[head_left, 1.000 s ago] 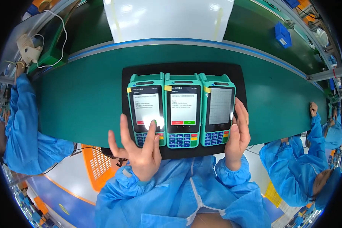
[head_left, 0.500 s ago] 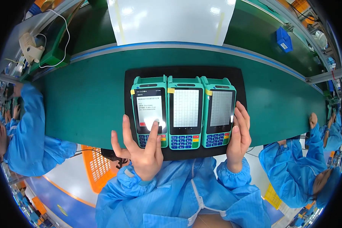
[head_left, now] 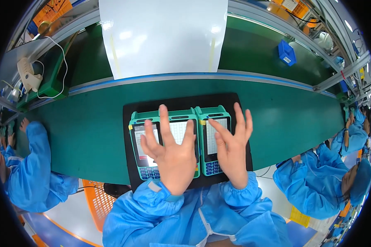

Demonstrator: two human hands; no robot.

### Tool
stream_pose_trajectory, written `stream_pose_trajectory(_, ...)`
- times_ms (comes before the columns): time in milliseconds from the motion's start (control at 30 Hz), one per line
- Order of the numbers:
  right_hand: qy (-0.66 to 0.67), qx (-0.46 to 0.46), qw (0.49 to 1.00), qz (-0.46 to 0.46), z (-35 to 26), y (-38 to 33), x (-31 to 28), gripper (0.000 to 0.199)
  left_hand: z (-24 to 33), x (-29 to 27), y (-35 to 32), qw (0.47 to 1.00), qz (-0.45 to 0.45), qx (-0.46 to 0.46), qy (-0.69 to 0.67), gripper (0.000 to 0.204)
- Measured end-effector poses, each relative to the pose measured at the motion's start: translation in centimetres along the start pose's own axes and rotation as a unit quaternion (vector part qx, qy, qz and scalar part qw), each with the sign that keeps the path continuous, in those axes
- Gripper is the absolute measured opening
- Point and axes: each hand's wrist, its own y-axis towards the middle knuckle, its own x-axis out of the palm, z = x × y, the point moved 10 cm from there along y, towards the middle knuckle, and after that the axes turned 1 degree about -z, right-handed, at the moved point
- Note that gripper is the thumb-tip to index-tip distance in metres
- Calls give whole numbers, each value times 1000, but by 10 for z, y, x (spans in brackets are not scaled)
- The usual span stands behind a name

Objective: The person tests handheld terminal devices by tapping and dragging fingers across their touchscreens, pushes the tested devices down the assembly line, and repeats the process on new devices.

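Observation:
Three green handheld payment terminals lie side by side, screens up, on a black mat [head_left: 177, 101]. The left terminal [head_left: 140, 139] shows a white text page with a red button; the middle terminal [head_left: 178, 130] and right terminal [head_left: 210, 142] show white grids. My left hand [head_left: 175, 158] is open, fingers spread above the left and middle terminals, covering much of both. My right hand [head_left: 234, 154] is open over the right terminal, its index fingertip at the screen's upper left; whether it touches I cannot tell. Neither hand holds anything.
The mat lies on a green bench [head_left: 90, 123]. Behind it hangs a white sheet [head_left: 165, 37]. A blue bin [head_left: 286, 53] stands back right, a whitish device [head_left: 28, 74] with a cable back left. An orange basket [head_left: 98, 201] is below the bench. Co-workers in blue sit on both sides.
My left hand has lifted off the left terminal's screen and moved right over the middle one. My right hand has left the right terminal's side and come over its screen. The view has shifted.

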Motion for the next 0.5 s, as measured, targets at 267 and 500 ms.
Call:
stream_pose_trajectory(267, 12, 47, 999, 16, 41, -10, -15, 28, -25, -9, -9, 998, 13, -19, 54, 28)
stream_pose_trajectory(500, 26, 19, 999, 0, 45, -39, -10, 34, -24, -4, -45, 998, -9, 1, 63, 35)
